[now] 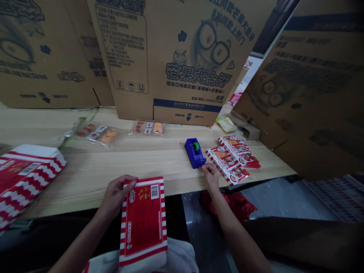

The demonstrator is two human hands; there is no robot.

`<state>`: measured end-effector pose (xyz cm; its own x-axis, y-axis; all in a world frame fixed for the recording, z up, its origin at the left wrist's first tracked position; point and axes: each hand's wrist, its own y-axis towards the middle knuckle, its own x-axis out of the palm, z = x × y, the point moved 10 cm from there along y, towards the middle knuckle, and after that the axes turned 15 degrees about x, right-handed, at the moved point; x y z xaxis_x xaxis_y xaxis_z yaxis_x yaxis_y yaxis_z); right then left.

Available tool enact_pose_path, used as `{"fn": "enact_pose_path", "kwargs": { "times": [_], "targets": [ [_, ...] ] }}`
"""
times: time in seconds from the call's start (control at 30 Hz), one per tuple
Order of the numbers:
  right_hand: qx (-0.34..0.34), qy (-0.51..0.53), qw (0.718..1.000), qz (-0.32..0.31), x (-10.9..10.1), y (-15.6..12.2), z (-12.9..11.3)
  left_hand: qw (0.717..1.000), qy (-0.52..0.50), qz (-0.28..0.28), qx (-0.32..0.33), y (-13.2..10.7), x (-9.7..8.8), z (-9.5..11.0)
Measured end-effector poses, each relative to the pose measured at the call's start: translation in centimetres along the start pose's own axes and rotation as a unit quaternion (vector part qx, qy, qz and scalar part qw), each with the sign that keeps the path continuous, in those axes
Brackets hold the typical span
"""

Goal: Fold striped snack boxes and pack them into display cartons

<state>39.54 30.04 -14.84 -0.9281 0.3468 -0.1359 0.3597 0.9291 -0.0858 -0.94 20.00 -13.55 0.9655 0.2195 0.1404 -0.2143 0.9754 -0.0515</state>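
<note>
My left hand grips the top left corner of a red and white striped carton, which stands upright against my lap at the table's front edge. My right hand reaches to the near end of a blue tape dispenser on the wooden table, fingers bent and touching it. Whether it pinches tape I cannot make out. Just right of that hand lie two red and white snack packets.
A stack of flat striped cartons lies at the left edge. Two clear bags of small sweets lie further back. Large brown cardboard boxes wall in the back and right side. A red bag lies on the floor.
</note>
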Motion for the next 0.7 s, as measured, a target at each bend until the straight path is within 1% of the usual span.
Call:
{"fn": "enact_pose_path", "kwargs": {
  "times": [0.07, 0.1, 0.13, 0.17, 0.2, 0.23, 0.27, 0.3, 0.33, 0.37, 0.4, 0.47, 0.5, 0.53, 0.6, 0.63, 0.7],
  "targets": [
    [0.002, -0.003, 1.0, -0.011, 0.4, -0.5, -0.4, 0.999, 0.021, -0.01, 0.045, 1.2, 0.2, 1.8],
    [0.004, -0.003, 1.0, -0.029, 1.0, -1.1, -1.0, 0.996, 0.041, -0.024, 0.073, 1.9, 0.5, 3.0],
    [0.004, -0.008, 0.998, -0.063, 2.3, -1.9, -1.8, 0.991, 0.07, -0.05, 0.102, 2.5, 1.0, 4.1],
    [-0.004, -0.021, 0.993, -0.115, 4.1, -2.9, -2.9, 0.982, 0.107, -0.089, 0.127, 3.1, 1.8, 5.1],
    [-0.021, -0.043, 0.982, -0.185, 6.5, -4.4, -4.2, 0.969, 0.147, -0.135, 0.145, 3.4, 2.8, 5.9],
    [-0.047, -0.073, 0.961, -0.264, 9.2, -6.3, -5.6, 0.954, 0.181, -0.181, 0.156, 3.6, 3.8, 6.3],
    [-0.078, -0.108, 0.93, -0.342, 11.9, -8.5, -7.0, 0.94, 0.207, -0.22, 0.16, 3.7, 4.7, 6.5],
    [-0.114, -0.145, 0.895, -0.407, 14.4, -10.8, -8.1, 0.929, 0.222, -0.248, 0.161, 3.7, 5.5, 6.5],
    [-0.15, -0.183, 0.863, -0.447, 16.4, -12.7, -9.0, 0.923, 0.227, -0.267, 0.16, 3.6, 6.0, 6.4],
    [-0.186, -0.223, 0.838, -0.463, 18.0, -14.1, -9.7, 0.92, 0.226, -0.279, 0.16, 3.5, 6.3, 6.2],
    [-0.22, -0.266, 0.819, -0.459, 19.3, -15.0, -10.1, 0.918, 0.222, -0.287, 0.161, 3.3, 6.4, 6.1],
    [-0.268, -0.344, 0.796, -0.421, 21.0, -15.6, -10.4, 0.913, 0.218, -0.301, 0.166, 2.8, 6.2, 5.8],
    [-0.273, -0.369, 0.79, -0.406, 21.5, -15.5, -10.3, 0.912, 0.217, -0.302, 0.17, 2.7, 5.8, 5.8],
    [-0.264, -0.383, 0.79, -0.399, 22.0, -15.2, -10.1, 0.913, 0.217, -0.299, 0.174, 2.6, 5.3, 5.9],
    [-0.216, -0.38, 0.803, -0.405, 22.8, -14.1, -9.5, 0.914, 0.212, -0.296, 0.179, 2.4, 4.2, 6.4],
    [-0.178, -0.368, 0.808, -0.423, 23.3, -13.6, -8.9, 0.914, 0.204, -0.301, 0.18, 2.2, 3.8, 6.8],
    [-0.09, -0.322, 0.8, -0.499, 25.2, -13.5, -7.4, 0.912, 0.175, -0.323, 0.183, 1.9, 3.4, 7.8]
  ]
}}
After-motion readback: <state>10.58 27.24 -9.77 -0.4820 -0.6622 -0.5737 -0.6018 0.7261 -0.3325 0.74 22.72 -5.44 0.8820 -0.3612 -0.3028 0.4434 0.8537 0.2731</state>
